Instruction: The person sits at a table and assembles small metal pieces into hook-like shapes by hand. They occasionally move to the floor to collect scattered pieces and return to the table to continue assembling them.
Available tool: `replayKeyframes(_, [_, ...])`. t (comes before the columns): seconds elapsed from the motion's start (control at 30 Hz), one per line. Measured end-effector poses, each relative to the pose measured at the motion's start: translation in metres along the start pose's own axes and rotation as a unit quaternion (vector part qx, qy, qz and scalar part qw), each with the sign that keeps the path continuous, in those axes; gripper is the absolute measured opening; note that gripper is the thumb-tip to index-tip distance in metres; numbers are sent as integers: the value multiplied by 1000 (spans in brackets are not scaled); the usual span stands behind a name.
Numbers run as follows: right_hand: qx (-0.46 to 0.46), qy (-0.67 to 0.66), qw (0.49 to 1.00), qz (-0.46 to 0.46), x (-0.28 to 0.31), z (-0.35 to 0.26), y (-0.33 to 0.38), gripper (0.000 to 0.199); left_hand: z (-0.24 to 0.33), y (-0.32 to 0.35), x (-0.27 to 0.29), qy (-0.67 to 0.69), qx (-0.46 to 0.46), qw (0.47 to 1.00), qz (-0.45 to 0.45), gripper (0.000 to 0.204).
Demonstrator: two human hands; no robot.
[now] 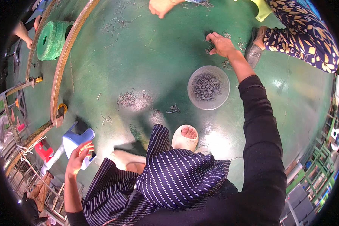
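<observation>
The right hand (221, 44) closes its fingers on small metal hooks (211, 48) lying under its fingertips; the clear bowl (208, 87) sits just behind its wrist.

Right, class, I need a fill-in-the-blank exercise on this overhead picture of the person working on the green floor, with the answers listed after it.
1. The right hand reaches to small metal hooks scattered on the ____ floor.
2. The round clear bowl holds a heap of grey metal ____.
3. The left hand rests on a small ____ plastic stool.
4. The person's bare toes show in a ____ sandal.

Missing words: green; hooks; blue; white
</observation>
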State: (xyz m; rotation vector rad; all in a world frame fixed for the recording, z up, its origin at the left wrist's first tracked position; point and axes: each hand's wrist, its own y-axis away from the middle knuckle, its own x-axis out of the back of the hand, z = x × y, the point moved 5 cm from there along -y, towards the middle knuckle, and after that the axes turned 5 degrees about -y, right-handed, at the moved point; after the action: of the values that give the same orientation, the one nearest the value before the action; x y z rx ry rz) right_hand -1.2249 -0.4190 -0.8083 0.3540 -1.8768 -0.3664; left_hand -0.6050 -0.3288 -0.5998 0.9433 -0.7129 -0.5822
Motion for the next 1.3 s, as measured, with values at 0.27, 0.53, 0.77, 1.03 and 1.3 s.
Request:
replayKeyframes(0.27, [-82,38,994,-56,-2,-3,19,45,61,-69,-44,-177,-74,977,-88,40])
replayKeyframes(0.53, [53,24,994,92,-8,-6,25,16,98,-116,-132,-115,-214,961,-134,39])
replayKeyframes(0.77, [103,179,972,114,-16,-14,25,10,150,-144,-202,27,-291,946,-141,37])
replayKeyframes(1.03, [76,168,979,91,-17,-18,27,12,153,-161,-236,225,-221,934,-170,36])
replayKeyframes(1.3, [-123,-139,982,47,-13,17,30,28,165,-176,-228,343,-163,913,-147,41])
